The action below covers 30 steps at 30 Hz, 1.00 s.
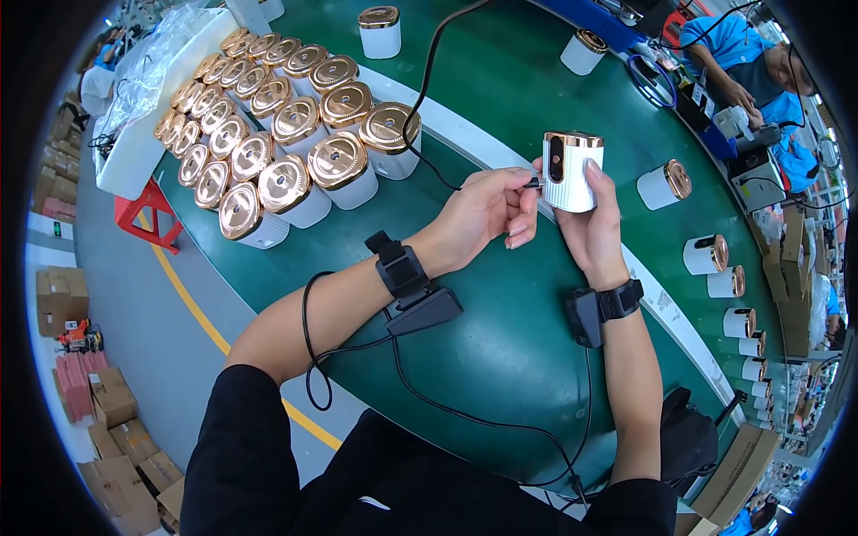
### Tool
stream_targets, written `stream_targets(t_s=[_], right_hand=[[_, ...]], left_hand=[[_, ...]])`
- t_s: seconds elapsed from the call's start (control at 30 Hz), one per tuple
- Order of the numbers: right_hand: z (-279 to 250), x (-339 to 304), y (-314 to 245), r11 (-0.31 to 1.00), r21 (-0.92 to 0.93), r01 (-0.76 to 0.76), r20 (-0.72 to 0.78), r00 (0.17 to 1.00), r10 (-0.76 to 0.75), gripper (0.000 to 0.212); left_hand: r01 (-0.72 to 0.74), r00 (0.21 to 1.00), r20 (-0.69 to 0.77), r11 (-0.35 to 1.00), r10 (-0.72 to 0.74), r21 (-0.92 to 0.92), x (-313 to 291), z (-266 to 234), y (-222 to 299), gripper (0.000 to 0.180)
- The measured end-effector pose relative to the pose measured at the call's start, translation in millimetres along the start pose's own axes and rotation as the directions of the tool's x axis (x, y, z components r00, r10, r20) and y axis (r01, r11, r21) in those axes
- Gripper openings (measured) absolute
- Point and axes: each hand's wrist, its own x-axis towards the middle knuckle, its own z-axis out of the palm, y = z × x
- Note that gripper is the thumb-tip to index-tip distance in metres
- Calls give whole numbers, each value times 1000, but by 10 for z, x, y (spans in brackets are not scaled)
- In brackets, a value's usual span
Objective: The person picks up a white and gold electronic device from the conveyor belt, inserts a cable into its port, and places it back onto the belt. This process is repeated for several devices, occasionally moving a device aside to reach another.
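My right hand (592, 234) holds up a small white ribbed canister-shaped device (579, 189) with a gold rim and a dark oval panel on its side. The thumb lies along its right side. A black cable (432, 67) comes down from above to my left hand (490, 214), whose thumb and finger pinch the black plug (534, 183) at its end. The plug's tip meets the device's lower left side; whether it is fully seated I cannot tell. Both wrists carry black straps with small black boxes.
To the left, several gold-topped white devices (286, 183) stand in rows on the green table (500, 330). More lie or stand beyond the white strip (465, 134), such as one tipped device (664, 185). A red stool (147, 214) is at left; a person in blue (742, 54) sits far right.
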Motion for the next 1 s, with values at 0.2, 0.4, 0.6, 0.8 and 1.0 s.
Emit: stream_targets(t_s=[0.2, 0.4, 0.6, 0.8, 1.0], right_hand=[[42, -19, 16, 998, -65, 26, -8, 1000, -27, 50], [89, -35, 39, 980, -182, 78, -66, 994, -91, 52], [53, -45, 94, 936, -304, 178, -4, 982, -188, 50], [67, -62, 103, 890, -407, 205, 34, 977, -210, 48], [8, -50, 105, 881, -455, 134, 12, 989, -144, 50]], left_hand=[[-13, 999, -47, 999, 15, 42, -5, 41, 18, 37], [-1, 997, -78, 997, 6, 71, -2, 27, -5, 35], [21, 994, -107, 993, -9, 114, 0, 15, -15, 36], [44, 994, -108, 994, -33, 99, -4, -18, -3, 37], [37, 996, -79, 995, -30, 93, -12, -2, 16, 38]])
